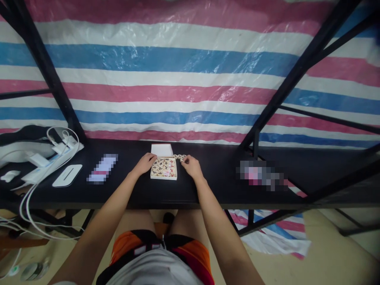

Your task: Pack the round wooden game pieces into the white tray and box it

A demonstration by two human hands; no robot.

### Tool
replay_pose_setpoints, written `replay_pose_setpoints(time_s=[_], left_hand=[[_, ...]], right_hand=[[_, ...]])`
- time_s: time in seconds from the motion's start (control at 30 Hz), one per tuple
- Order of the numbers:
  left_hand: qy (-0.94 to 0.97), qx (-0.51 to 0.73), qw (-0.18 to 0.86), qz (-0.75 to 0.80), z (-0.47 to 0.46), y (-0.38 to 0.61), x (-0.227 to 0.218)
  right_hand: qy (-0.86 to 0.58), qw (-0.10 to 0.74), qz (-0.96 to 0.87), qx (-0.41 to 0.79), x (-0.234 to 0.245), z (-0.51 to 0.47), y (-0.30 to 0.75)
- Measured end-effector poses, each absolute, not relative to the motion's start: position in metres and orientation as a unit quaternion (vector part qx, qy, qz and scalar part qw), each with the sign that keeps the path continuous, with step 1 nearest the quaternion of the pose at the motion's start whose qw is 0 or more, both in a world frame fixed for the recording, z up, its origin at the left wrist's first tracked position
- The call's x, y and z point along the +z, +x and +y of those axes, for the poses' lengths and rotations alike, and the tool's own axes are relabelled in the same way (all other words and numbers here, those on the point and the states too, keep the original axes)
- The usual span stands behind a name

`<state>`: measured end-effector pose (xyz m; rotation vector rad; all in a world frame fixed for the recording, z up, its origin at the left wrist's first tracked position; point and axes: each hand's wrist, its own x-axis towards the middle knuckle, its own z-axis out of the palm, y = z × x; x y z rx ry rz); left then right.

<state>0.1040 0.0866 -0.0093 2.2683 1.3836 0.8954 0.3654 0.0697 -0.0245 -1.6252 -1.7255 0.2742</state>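
A small white box (164,177) filled with several round wooden game pieces marked in black and red lies on the black table (213,186). Its white lid (162,150) rests just behind it. My left hand (146,162) touches the box's left rim with curled fingers. My right hand (190,165) is at the box's upper right corner, its fingers pinched on a loose round piece (183,158) from a short row of pieces beside the lid.
At the left lie white chargers and cables (56,152), a flat white device (67,175) and a blurred object (102,168). Another blurred object (263,175) lies at the right. Black frame bars (285,91) slant overhead against a striped tarp.
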Motion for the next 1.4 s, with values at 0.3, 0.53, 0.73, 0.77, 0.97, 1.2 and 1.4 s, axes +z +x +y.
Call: replay_pose_setpoints(time_s=[0.3,0.53,0.73,0.77,0.97,1.2,1.4], left_hand=[[0.795,0.314,0.165,0.491,0.087,0.105,-0.01],[0.795,0.312,0.167,0.493,0.086,0.104,-0.009],[0.792,0.316,0.167,0.495,0.086,0.103,-0.009],[0.792,0.317,0.167,0.495,0.086,0.103,-0.009],[0.789,0.321,0.168,0.496,0.086,0.103,-0.01],[0.79,0.318,0.168,0.497,0.084,0.104,-0.007],[0.794,0.309,0.168,0.496,0.083,0.105,-0.006]], right_hand=[[-0.569,0.338,-0.743,0.096,-0.027,0.07,0.352],[-0.552,0.37,-0.732,0.149,-0.024,0.066,0.357],[-0.544,0.348,-0.742,0.18,-0.021,0.065,0.358],[-0.542,0.344,-0.744,0.188,-0.02,0.065,0.357],[-0.535,0.355,-0.738,0.207,-0.023,0.068,0.354],[-0.533,0.367,-0.733,0.208,-0.026,0.07,0.35],[-0.532,0.395,-0.742,0.098,-0.02,0.062,0.339]])
